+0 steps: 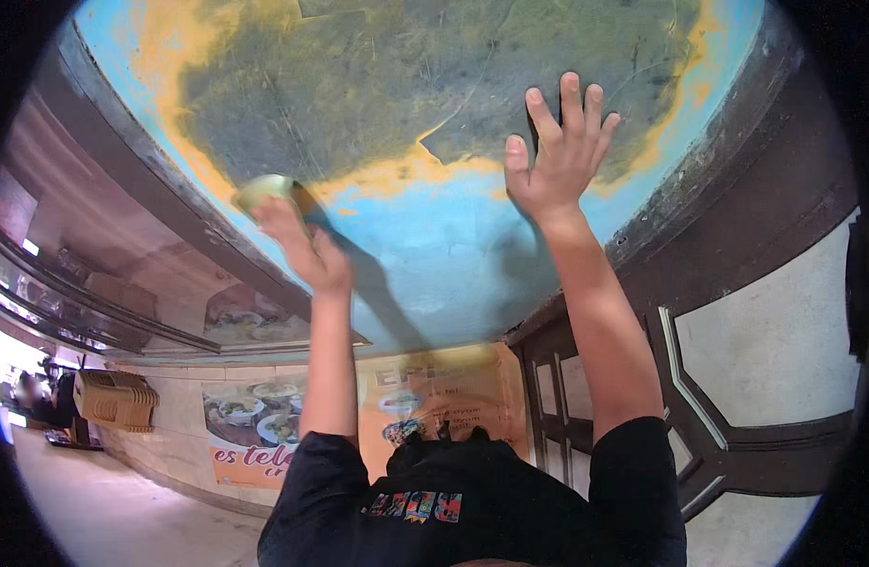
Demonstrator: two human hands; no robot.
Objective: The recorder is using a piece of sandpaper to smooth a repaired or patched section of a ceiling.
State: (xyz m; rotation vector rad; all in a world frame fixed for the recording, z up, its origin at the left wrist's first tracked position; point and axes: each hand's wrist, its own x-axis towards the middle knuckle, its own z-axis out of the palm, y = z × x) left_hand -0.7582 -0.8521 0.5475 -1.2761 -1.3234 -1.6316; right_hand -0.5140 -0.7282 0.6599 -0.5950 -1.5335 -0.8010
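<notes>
1. Left hand [298,241] is up against the painted surface [425,236] overhead, fingers curled tight around a pale green pad [264,189], probably a sponge. The pad sticks out past the fingertips, pressed on the spot where the yellow band meets the dark worn patch
2. The pad's long axis runs roughly left-right, a bit tilted, pointing up-left away from the wrist
3. Right hand [557,156] has nothing in it: fingers wide open and spread, flat on the surface, pointing up, well apart from the pad
4. Count: one pad, two hands, one blue/yellow/dark painted surface
5. Hard to see: most of the pad is buried under the left fingers, so can't tell its full shape. The poster [264,425] with food pictures below is partly blocked by the arms and dark shirt [472,510]
</notes>
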